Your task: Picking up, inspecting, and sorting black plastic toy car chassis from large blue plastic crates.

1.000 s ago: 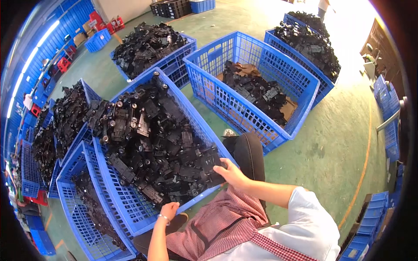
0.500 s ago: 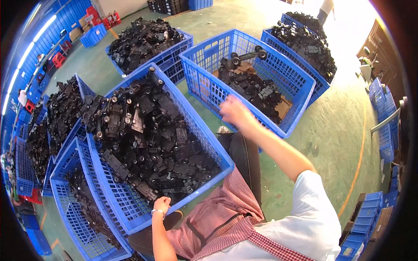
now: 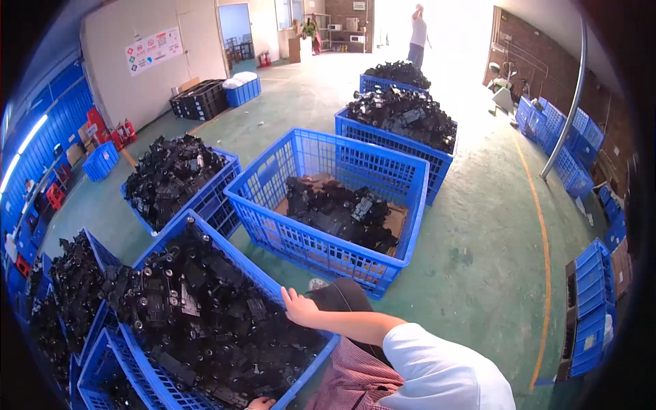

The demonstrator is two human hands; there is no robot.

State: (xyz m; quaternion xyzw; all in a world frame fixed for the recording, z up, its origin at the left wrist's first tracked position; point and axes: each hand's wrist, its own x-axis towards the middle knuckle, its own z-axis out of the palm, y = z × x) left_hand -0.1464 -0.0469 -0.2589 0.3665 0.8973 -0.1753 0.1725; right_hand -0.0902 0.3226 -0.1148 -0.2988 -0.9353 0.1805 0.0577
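Observation:
A blue mesh crate (image 3: pixel 240 254) in front of me is heaped with black toy car chassis (image 3: pixel 229 321), several with small silver-hubbed wheels. My right hand (image 3: pixel 301 309) is at this crate's right rim, fingers apart and nothing in them. At the lower picture edge my left hand (image 3: pixel 261 404) is by the crate's near end, mostly cut off, so its fingers cannot be made out. Ahead and to the right stands a second blue crate (image 3: pixel 321 244), its bottom lined with brown cardboard (image 3: pixel 394 224) and partly covered by a lower pile of black chassis (image 3: pixel 335 208).
More blue crates piled with black parts stand behind (image 3: pixel 400 117), at the back left (image 3: pixel 174 178) and on my left (image 3: pixel 78 280). A person (image 3: pixel 418 37) stands in the bright doorway. Stacked blue crates (image 3: pixel 557 143) and a slanting metal pole (image 3: pixel 568 102) are at the right.
My right hand has moved back from beside the second crate to the near crate's rim. A wheeled chassis seen above the second crate's pile no longer shows there. The view has tilted up.

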